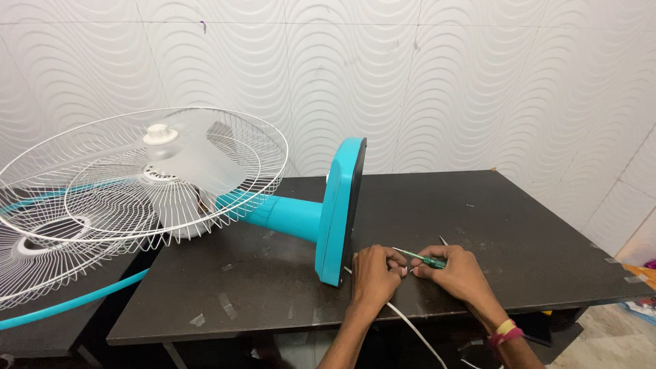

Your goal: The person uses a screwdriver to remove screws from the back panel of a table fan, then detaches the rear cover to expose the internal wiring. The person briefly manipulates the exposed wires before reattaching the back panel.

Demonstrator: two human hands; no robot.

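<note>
Green-handled screwdriver (425, 259), slender, translucent grip with a thin metal shaft; lies across the near edge of the dark table (519, 232), long axis running roughly left to right, shaft end toward the left hand, handle end in the right hand.

Right hand (459, 272): fingers curled and pressed around the green handle, thumb on top; wrist carries a pink and yellow band (506, 331). This hand holds the tool outright and is the nearer of the two to it.

Left hand (374, 272): fingers bunched together at the shaft tip, pinching something small there; what exactly is pinched is too small to tell. Knuckles of both hands nearly touch.

White cable (414, 326): runs from under the left hand down over the table's front edge.

Turquoise fan base (339, 212): standing on its edge just left of the left hand, joined to a turquoise neck (283, 215) leading away to the left.

White wire fan guard (137, 178): with pale blades inside, overhanging the table's left end, well apart from the hands.

Scraps of tape (227, 305): scattered on the tabletop.

Wavy white wall tiles (444, 82): behind.
</note>
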